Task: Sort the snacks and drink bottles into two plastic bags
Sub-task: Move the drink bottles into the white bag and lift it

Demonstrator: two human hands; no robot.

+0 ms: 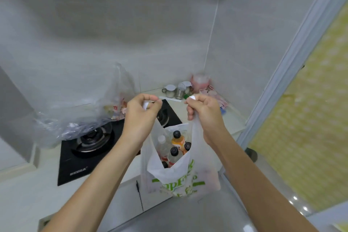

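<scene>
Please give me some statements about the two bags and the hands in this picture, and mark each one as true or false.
1. Both hands hold the handles of the white bag with green print. True: the left hand and the right hand each grip one handle.
2. The white bag holds drink bottles. True.
3. All the bottle caps are red. False: several caps are black, and one is pale.
4. The clear plastic bag hangs from the right hand. False: it rests over the gas stove, and no hand is on it.
5. The white bag lies flat on the counter. False: it hangs from the hands, in front of the counter's edge.
</scene>
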